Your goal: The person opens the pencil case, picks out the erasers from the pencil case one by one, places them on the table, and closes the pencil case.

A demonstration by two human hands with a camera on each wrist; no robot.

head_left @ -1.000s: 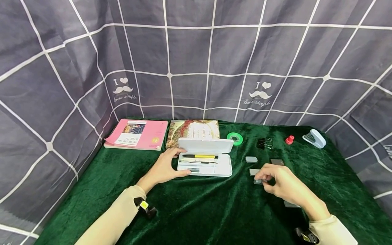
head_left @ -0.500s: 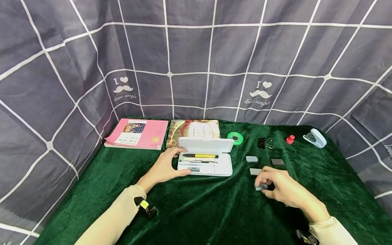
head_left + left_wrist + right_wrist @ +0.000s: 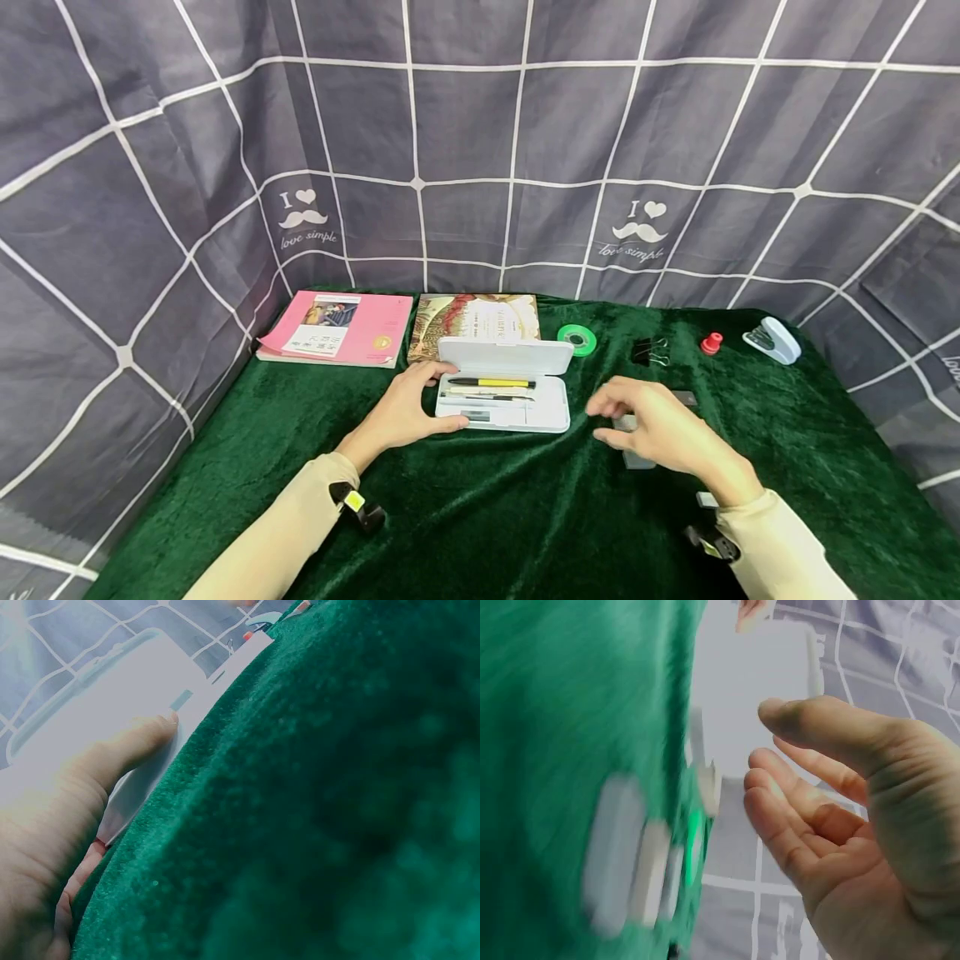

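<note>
Left hand [image 3: 401, 410] steadies the open white pencil case [image 3: 501, 392] at tabletop centre. Right hand [image 3: 654, 427], fingers loosely spread and empty, hovers at 3 o'clock of the case above grey erasers [image 3: 637, 460]. Pens packed; erasers remain outside.

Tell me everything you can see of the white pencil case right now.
The white pencil case is a flat, rounded-corner box, plastic by the look, lying open on the green velvet cloth with its lid raised at the back, in front of a patterned book. Its tray holds a yellow-and-black pen, other slim pens and a small grey piece. The left hand rests against its left end, thumb at the front corner. The right hand is apart from it.
</note>
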